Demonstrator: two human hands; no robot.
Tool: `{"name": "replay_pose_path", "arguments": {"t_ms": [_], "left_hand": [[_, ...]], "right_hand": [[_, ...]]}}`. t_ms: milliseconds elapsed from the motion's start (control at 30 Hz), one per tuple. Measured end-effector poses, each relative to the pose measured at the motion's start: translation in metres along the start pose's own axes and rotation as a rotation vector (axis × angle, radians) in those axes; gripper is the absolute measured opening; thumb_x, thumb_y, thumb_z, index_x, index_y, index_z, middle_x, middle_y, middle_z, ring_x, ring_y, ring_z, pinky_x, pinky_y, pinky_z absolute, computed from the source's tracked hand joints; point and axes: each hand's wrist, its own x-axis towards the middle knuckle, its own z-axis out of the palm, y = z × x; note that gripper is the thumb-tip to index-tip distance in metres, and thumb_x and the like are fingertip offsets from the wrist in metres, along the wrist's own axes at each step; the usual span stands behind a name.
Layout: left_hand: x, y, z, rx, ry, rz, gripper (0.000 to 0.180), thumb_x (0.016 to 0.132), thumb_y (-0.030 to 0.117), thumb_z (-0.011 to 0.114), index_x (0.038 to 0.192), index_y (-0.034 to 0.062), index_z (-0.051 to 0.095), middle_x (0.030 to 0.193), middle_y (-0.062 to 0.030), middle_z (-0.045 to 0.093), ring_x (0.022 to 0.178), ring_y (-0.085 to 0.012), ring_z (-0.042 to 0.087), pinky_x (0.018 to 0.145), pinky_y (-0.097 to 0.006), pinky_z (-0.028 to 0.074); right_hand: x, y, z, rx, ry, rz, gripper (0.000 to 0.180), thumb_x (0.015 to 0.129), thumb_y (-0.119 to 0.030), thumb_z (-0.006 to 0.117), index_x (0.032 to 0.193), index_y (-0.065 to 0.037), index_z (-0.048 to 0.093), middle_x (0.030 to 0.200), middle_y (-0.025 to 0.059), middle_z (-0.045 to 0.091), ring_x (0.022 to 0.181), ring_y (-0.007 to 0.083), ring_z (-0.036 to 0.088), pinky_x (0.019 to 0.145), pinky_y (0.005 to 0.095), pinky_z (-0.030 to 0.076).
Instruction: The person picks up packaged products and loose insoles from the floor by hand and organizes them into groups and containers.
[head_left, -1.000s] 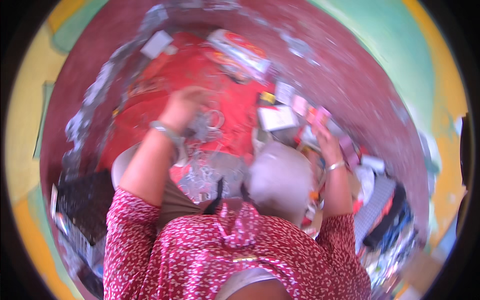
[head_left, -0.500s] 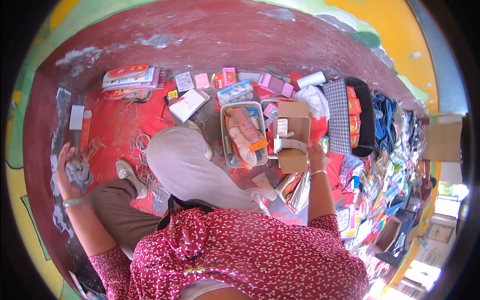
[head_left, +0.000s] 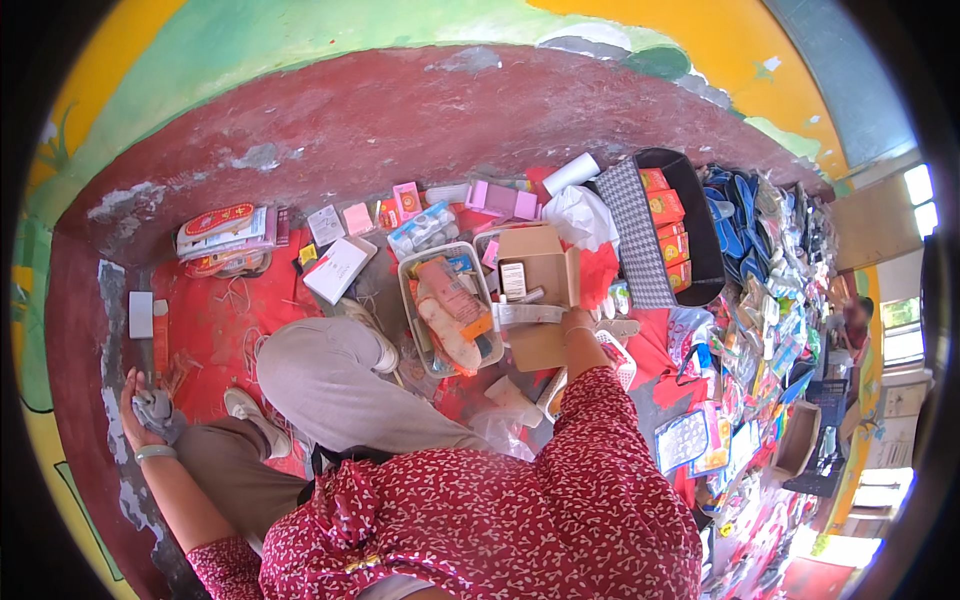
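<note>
At the far left my left hand [head_left: 133, 412] is closed round a crumpled grey cloth [head_left: 158, 415], above the floor by the wall. My right hand [head_left: 579, 321] is at the near right edge of an open cardboard box [head_left: 536, 347], gripping it there; its fingertips are partly hidden. Inside the box lie a small white labelled packet [head_left: 513, 281] and a curved white strip [head_left: 530, 314]. Just left of the box stands a clear plastic tub [head_left: 408, 300] filled with packets, an orange-and-pink one [head_left: 452, 300] on top.
A black bin [head_left: 707, 262] with a checked side holds red boxes [head_left: 664, 208]. Heaped packaged goods [head_left: 770, 330] spread along the right. Along the wall lie a white box [head_left: 340, 269], a stack of insoles [head_left: 222, 232] and a white roll [head_left: 570, 174]. A person [head_left: 855, 315] is far right.
The view has shifted, so things sit further left. My right hand has reached farther forward onto the box's edge, and a flap there now stands out. My left hand still holds the cloth.
</note>
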Motion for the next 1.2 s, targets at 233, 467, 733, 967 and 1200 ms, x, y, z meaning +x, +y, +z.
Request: {"name": "replay_pose_path", "arguments": {"t_ms": [233, 467, 733, 967, 1200], "left_hand": [[0.017, 0.001, -0.022, 0.040, -0.090, -0.045, 0.029, 0.083, 0.018, 0.056, 0.110, 0.0095, 0.057, 0.098, -0.0008, 0.060, 0.081, -0.0143, 0.058, 0.069, -0.030, 0.050], [0.032, 0.000, -0.021, 0.059, -0.189, -0.078, 0.030, 0.084, 0.018, 0.055, 0.112, 0.0089, 0.057, 0.101, -0.0019, 0.059, 0.086, -0.0155, 0.058, 0.073, -0.033, 0.050], [0.053, -0.019, 0.003, 0.067, -0.259, -0.138, 0.027, 0.085, 0.018, 0.052, 0.110, 0.0082, 0.057, 0.102, -0.0014, 0.060, 0.079, -0.0172, 0.059, 0.064, -0.033, 0.051], [0.058, -0.029, 0.027, 0.146, -0.231, -0.159, 0.026, 0.084, 0.017, 0.053, 0.107, 0.0065, 0.057, 0.103, -0.0021, 0.060, 0.077, -0.0179, 0.060, 0.064, -0.033, 0.051], [0.098, -0.026, 0.004, 0.214, -0.209, -0.131, 0.034, 0.085, 0.016, 0.053, 0.116, 0.0024, 0.053, 0.114, -0.0052, 0.056, 0.104, -0.0173, 0.053, 0.087, -0.033, 0.045]], "right_hand": [[-0.075, -0.032, -0.070, 0.050, 0.154, -0.091, 0.028, 0.086, -0.023, 0.043, 0.093, -0.003, 0.061, 0.095, 0.0213, 0.062, 0.092, 0.0360, 0.060, 0.078, 0.0448, 0.049], [-0.101, 0.095, -0.088, -0.918, 0.746, -0.409, 0.016, 0.080, -0.016, 0.048, 0.087, -0.010, 0.060, 0.078, 0.0064, 0.058, 0.068, 0.0183, 0.061, 0.055, 0.0319, 0.049], [-0.186, 0.239, -0.078, 1.040, 0.401, 0.470, 0.017, 0.084, -0.018, 0.047, 0.083, -0.005, 0.058, 0.062, 0.0126, 0.062, 0.052, 0.0210, 0.062, 0.039, 0.0299, 0.046], [-0.209, 0.220, -0.049, 1.923, 0.320, 0.843, 0.026, 0.087, -0.024, 0.039, 0.090, -0.003, 0.056, 0.056, 0.0087, 0.057, 0.044, 0.0180, 0.057, 0.034, 0.0237, 0.042], [-0.215, 0.239, -0.023, 1.838, 0.473, 0.960, 0.023, 0.085, -0.020, 0.045, 0.087, 0.001, 0.054, 0.057, 0.0126, 0.057, 0.040, 0.0203, 0.054, 0.033, 0.0274, 0.042]]}}
